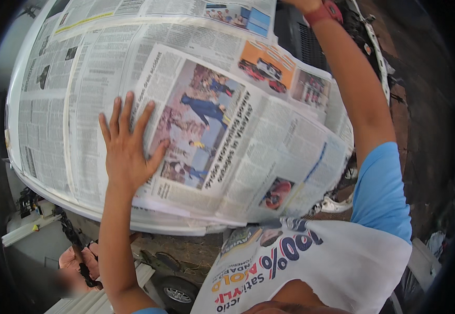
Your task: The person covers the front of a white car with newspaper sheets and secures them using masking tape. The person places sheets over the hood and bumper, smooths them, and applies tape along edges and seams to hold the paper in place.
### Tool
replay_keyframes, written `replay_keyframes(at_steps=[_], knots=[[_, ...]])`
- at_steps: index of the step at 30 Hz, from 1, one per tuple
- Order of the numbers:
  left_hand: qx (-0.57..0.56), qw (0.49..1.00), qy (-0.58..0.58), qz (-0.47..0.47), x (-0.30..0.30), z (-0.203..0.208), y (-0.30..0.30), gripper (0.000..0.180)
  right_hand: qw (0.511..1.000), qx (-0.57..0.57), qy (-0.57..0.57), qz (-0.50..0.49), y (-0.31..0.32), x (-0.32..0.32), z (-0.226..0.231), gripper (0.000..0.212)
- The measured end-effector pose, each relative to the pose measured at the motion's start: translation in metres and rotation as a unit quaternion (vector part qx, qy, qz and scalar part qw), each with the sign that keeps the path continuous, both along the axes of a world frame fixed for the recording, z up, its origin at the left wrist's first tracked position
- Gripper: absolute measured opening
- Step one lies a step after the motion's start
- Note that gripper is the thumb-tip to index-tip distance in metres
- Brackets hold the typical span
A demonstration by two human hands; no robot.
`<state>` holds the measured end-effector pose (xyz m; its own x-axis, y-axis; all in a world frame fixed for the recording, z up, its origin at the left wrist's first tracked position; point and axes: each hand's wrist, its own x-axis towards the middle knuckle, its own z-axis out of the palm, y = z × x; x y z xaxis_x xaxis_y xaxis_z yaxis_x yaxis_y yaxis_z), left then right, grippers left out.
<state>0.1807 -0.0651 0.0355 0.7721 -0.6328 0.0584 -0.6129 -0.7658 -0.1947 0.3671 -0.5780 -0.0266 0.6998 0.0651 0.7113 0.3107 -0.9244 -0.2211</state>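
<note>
Spread flat with its fingers apart, my left hand point(127, 154) presses on newspaper point(94, 78) that covers a broad white vehicle panel. Its thumb lies over the edge of a colour photo on a large newspaper sheet point(248, 152), which overlaps the other pages and reaches down toward my shirt. My right arm stretches to the far right, a red band round its wrist. Only part of my right hand point(302, 4) shows at the top edge; its fingers are cut off, beside a dark slatted vent point(309, 44).
White body edge point(81, 206) curves along the near left. Exposed vehicle parts point(337, 204) lie past the paper at right. A wheel point(179, 292) stands on the floor below, near white slatted boards point(141, 275) and a salmon-coloured shape point(78, 261) I cannot make out.
</note>
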Motion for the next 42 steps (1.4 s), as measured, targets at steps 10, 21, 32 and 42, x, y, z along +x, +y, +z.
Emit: replay_keyframes(at_steps=[10, 21, 32, 42], knots=[[-0.111, 0.986, -0.109, -0.064, 0.001, -0.025, 0.021, 0.073, 0.952, 0.239, 0.17, -0.088, 0.137, -0.445, -0.013, 0.045], [-0.097, 0.991, -0.07, -0.055, -0.035, 0.02, 0.012, 0.036, 0.948, 0.202, 0.239, -0.054, 0.333, -0.56, 0.01, 0.054], [-0.596, 0.782, 0.175, -0.054, -0.295, -0.053, 0.112, 0.025, 0.98, 0.069, 0.178, -0.051, 0.393, -0.462, -0.015, 0.055], [-0.632, 0.655, 0.413, -0.011, -0.318, -0.081, 0.135, 0.035, 0.982, 0.067, 0.077, -0.157, 0.412, -0.465, 0.01, 0.015]])
